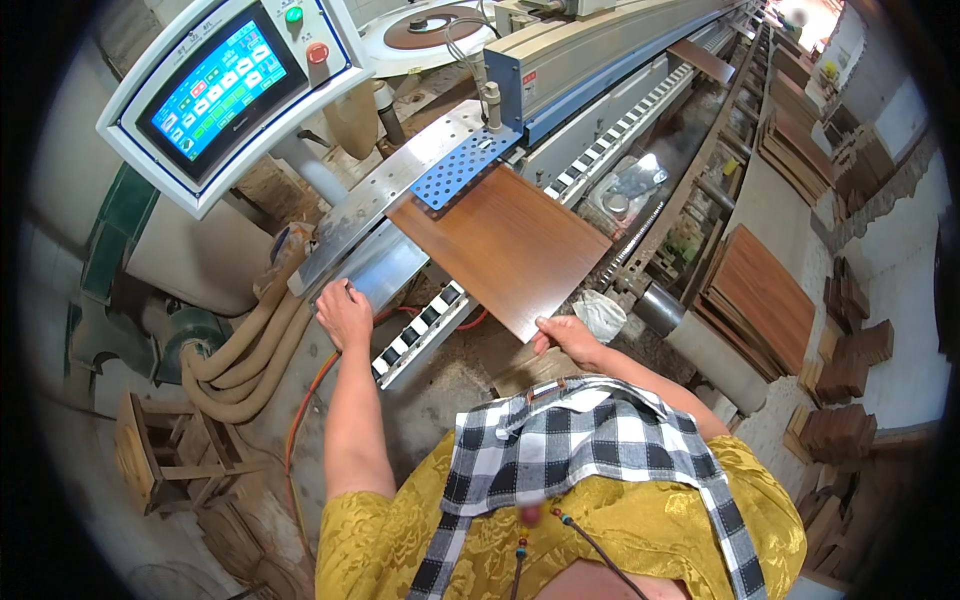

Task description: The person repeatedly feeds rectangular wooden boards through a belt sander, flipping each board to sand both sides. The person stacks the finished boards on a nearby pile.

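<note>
A brown wood-grain panel (510, 240) lies at the infeed of an edge banding machine (600, 67), its far edge beneath a blue perforated guard plate (457, 174). My right hand (566, 339) grips the panel's near corner, thumb on top and fingers underneath. To the left, my left hand (346, 313) rests at the near end of the machine's metal infeed table (382, 270), its fingers curled at the edge. Whether those fingers grip the edge or only touch it is hard to tell. A roller track (420, 330) with black and white rollers runs under the panel.
A control panel with a lit touchscreen (217, 90) and red stop button (317, 52) stands at upper left. Dust hoses (240, 375) and a wooden stool (180, 457) are at left. Stacked panels (761, 300) lie on a roller conveyor (660, 307) at right. Another panel (701, 60) sits farther along.
</note>
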`<control>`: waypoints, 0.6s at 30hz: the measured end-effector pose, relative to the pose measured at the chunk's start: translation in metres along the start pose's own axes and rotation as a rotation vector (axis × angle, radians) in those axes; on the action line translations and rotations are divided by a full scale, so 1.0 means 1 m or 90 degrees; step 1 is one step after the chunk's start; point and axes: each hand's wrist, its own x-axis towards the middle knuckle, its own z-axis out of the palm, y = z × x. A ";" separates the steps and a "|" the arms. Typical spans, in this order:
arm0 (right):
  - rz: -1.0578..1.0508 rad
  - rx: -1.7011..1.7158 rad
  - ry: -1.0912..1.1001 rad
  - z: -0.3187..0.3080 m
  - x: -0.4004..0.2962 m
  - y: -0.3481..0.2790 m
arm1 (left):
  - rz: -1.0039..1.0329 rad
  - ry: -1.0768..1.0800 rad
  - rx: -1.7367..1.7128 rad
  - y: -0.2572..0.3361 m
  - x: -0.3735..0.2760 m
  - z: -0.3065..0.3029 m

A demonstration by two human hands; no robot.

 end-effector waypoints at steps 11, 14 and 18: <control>-0.083 0.047 0.238 -0.077 0.018 -0.032 | -0.009 -0.032 0.001 0.001 0.000 -0.008; -0.103 0.025 0.315 -0.098 0.019 -0.044 | 0.020 -0.037 -0.010 0.007 0.005 -0.010; -0.216 0.008 0.463 -0.177 -0.011 -0.039 | 0.115 0.001 -0.020 -0.016 0.003 -0.003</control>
